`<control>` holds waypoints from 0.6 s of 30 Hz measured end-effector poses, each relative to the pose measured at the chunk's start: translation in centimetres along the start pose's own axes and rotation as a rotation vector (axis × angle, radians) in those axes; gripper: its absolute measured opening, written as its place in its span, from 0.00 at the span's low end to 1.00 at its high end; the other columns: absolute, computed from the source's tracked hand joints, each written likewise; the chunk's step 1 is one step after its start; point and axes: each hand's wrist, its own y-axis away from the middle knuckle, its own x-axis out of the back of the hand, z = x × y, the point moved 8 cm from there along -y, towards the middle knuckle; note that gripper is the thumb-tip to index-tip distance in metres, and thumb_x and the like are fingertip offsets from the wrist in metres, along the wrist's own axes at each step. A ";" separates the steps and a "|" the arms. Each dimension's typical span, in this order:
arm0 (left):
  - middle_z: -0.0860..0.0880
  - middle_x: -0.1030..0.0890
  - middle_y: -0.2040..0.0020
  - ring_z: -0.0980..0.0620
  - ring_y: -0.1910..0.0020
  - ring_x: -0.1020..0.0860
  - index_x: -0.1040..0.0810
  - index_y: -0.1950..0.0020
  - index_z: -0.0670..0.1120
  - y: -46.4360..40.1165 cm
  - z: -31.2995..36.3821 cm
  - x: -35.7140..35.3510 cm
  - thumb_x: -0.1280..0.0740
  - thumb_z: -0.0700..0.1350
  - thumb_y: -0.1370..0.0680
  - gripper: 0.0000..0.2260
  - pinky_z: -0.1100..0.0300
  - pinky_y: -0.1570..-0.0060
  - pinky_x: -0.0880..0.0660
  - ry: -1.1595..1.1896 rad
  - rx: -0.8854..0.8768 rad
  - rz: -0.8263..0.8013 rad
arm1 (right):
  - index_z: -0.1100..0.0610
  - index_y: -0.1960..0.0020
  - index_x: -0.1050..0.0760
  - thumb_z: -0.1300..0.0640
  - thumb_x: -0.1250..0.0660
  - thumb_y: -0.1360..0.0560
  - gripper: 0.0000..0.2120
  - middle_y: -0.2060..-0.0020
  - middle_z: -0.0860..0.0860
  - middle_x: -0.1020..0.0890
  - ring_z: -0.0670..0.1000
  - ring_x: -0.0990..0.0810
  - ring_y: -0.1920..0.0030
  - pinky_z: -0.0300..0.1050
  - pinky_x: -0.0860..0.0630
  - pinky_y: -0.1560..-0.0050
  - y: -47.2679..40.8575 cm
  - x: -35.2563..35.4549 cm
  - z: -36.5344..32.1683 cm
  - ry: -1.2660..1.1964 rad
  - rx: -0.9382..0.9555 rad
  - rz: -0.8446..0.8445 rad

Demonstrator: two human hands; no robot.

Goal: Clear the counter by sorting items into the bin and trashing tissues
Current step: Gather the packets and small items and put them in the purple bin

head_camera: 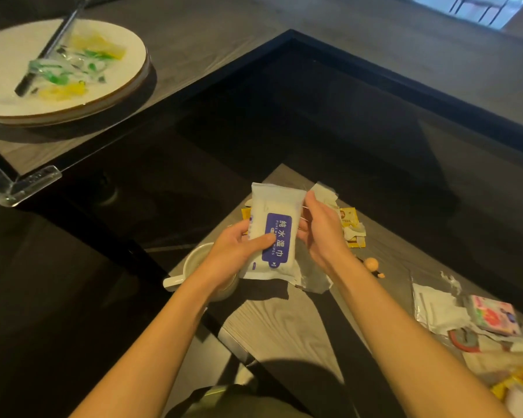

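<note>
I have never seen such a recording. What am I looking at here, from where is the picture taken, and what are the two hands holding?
There is no machine: a person wears a camera on the head, looking down at both bare hands. The left hand and right hand together hold a white pack of wet wipes with a purple label. Below lies a grey wooden counter with a white cup, yellow sachets and torn wrappers. At upper left, a white plate holds crumpled wrappers.
</note>
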 end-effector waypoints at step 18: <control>0.50 0.19 0.53 0.54 0.58 0.18 0.29 0.42 0.50 0.2 -0.8 6.0 0.35 0.46 0.24 0.11 0.62 0.67 0.20 0.198 -0.008 0.363 | 0.57 0.31 0.36 0.46 0.41 0.21 0.23 0.33 0.60 0.29 0.60 0.30 0.34 0.54 0.33 0.33 -3.7 -5.8 8.3 1.741 0.465 -0.210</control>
